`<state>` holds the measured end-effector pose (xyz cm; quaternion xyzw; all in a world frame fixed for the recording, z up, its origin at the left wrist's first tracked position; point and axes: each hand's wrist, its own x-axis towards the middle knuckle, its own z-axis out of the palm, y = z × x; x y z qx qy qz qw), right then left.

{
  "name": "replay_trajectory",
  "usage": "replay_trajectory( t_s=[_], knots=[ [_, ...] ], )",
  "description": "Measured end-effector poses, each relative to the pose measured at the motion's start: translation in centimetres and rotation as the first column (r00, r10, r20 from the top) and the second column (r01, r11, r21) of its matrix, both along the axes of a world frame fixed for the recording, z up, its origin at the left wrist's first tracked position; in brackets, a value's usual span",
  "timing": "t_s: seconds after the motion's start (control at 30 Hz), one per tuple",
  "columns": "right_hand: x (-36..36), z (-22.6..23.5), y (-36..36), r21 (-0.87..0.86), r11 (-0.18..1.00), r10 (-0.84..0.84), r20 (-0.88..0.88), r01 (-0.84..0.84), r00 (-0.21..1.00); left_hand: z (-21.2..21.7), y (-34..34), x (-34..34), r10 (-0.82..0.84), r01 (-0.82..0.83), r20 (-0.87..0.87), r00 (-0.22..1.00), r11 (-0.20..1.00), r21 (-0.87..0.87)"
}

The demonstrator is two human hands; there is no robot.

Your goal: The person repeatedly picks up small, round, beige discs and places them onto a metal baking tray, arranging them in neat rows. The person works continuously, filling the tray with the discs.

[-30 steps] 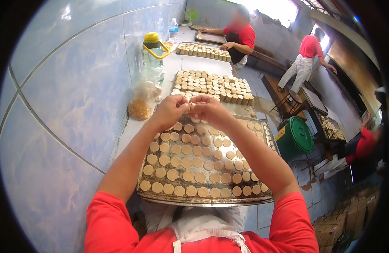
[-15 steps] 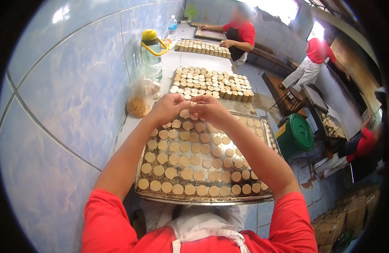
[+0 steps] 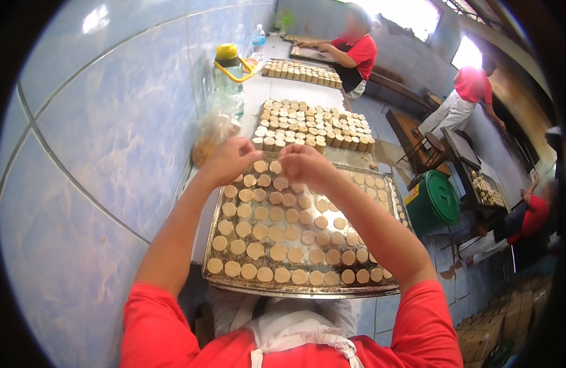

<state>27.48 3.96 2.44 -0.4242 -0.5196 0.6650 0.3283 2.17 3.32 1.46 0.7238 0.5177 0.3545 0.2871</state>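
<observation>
My left hand (image 3: 235, 161) hovers over the far left part of a metal baking tray (image 3: 243, 286). Its thumb and fingers are drawn together, and whatever may be in them is hidden. My right hand (image 3: 308, 164) is a short way to its right, fingers curled inward, also without a clear view of what is inside. Rows of thin round dough discs (image 3: 248, 271) cover the tray. Just beyond both hands stand several rows of short pale dough cylinders (image 3: 313, 122), packed close together on the table.
Along the tiled wall stand a plastic bag of brown crumbs (image 3: 204, 147), a yellow-lidded jug (image 3: 227, 76) and a water bottle (image 3: 258, 40). A co-worker (image 3: 356, 52) leans over another tray at the far end. To the right are a green lidded bin (image 3: 439, 199) and other people.
My hands, fingertips together before, have moved apart, left hand to the left and right hand slightly right. The far co-worker's arms have shifted over their tray.
</observation>
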Motion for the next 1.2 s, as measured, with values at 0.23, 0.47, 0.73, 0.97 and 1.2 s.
replay_trajectory(
  t_s=[0.23, 0.47, 0.73, 0.97, 1.2],
  knots=[
    [-0.2, 1.0, -2.1, 0.081, 0.991, 0.106, -0.036, -0.103, 0.994, 1.4, -1.6, 0.2, -0.106, 0.119, 0.154, 0.982, 0.99, -0.08],
    [-2.6, 1.0, -1.7, 0.066, 0.997, -0.044, -0.087, 0.05, 0.995, 1.4, -2.1, 1.6, -0.174, 0.183, 0.21, 0.962, 0.983, -0.024],
    [-3.9, -0.5, 0.4, 0.03, 1.0, 0.012, -0.095, -0.01, 0.995, -0.2, -0.5, 0.2, -0.084, 0.097, 0.227, 0.97, 0.994, -0.046],
    [-2.3, -1.8, 0.0, 0.161, 0.987, 0.026, -0.01, -0.024, 1.0, -2.0, 1.4, -1.5, 0.119, -0.1, -0.193, 0.974, 0.989, 0.108],
    [9.5, 2.5, -11.9, 0.186, 0.98, -0.103, 0.133, 0.077, 0.986, -5.1, -3.6, -6.6, 0.209, -0.225, 0.136, 0.968, 0.968, 0.111]
  ],
)
